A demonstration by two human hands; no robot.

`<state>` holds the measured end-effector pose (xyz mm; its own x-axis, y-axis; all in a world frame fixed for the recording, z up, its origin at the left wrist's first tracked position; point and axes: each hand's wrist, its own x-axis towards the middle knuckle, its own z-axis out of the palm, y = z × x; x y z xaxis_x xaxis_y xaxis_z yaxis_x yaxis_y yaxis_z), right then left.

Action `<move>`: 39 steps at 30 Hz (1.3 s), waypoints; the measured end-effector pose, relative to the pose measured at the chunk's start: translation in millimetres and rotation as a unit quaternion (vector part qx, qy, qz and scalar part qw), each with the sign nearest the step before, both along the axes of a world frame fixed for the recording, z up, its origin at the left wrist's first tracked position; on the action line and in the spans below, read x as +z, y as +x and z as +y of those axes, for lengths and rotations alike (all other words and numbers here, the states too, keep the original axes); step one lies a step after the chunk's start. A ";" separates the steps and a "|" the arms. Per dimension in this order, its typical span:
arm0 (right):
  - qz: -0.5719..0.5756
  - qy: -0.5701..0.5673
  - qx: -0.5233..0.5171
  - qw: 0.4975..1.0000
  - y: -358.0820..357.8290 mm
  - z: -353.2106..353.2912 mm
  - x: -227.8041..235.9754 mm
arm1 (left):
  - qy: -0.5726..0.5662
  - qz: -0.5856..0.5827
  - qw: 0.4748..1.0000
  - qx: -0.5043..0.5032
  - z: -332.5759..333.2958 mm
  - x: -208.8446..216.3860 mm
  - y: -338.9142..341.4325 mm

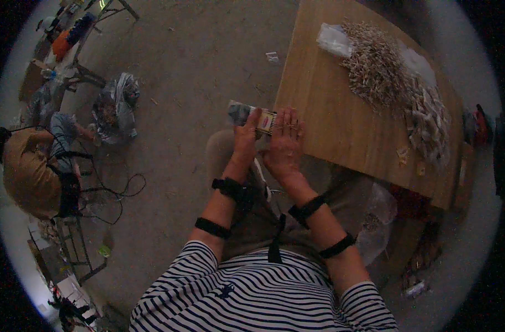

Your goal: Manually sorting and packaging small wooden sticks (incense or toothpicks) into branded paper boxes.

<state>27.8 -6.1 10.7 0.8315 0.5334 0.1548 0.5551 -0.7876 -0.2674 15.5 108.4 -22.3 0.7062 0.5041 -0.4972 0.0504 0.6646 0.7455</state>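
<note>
Dull brown floor (191, 66) lies behind a small labelled packet (266, 122) near the middle of the frame — the left hand (245, 141) is closed on it, while the right hand (284, 145) lies nearly flat, fingers straight and together, against its right end. Just beside it, the wooden table (330, 116) fills the upper right, bearing a heap of small pale pieces (374, 66); at far left, another person (34, 171) sits near a grey plastic bag (117, 108).
</note>
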 end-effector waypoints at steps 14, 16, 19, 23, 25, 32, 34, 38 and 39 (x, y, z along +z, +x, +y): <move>-0.052 0.053 0.008 0.997 63.4 -93.3 6.9 | 0.086 0.139 0.980 -0.116 -11.8 18.7 -50.8; -0.061 0.014 -0.053 0.997 109.5 -117.9 -2.7 | 0.189 0.012 0.977 -0.097 -18.4 -7.7 -72.9; -0.080 -0.076 -0.154 0.982 153.3 -137.6 -3.6 | 0.100 0.062 0.973 -0.201 -22.4 32.1 -88.1; -0.072 -0.116 -0.198 0.971 172.6 -145.7 2.0 | 0.195 0.012 0.959 -0.207 -35.3 57.4 -82.9; -0.067 -0.202 -0.104 0.972 179.2 -155.7 -0.5 | 0.204 0.004 0.957 -0.208 -45.5 80.3 -73.4; -0.049 -0.031 -0.026 0.998 135.3 -162.4 -21.7 | 0.336 -0.025 0.897 -0.285 -72.1 83.8 -22.1; -0.035 0.042 -0.001 0.999 124.0 -170.0 -19.8 | 0.404 -0.083 0.863 -0.292 -82.1 78.4 -1.8; -0.071 0.208 -0.033 0.975 132.7 -188.4 -19.3 | 0.645 -0.117 0.682 -0.324 -98.3 67.9 45.3; -0.077 0.173 -0.042 0.981 141.9 -198.5 -16.0 | 0.668 -0.113 0.651 -0.344 -106.8 66.6 58.6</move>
<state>169.7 -204.6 -5.3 0.8226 0.3582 0.4417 0.5474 -0.7093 -0.4441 74.1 1.6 44.2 0.9721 -0.0932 0.2154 -0.2172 -0.7047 0.6755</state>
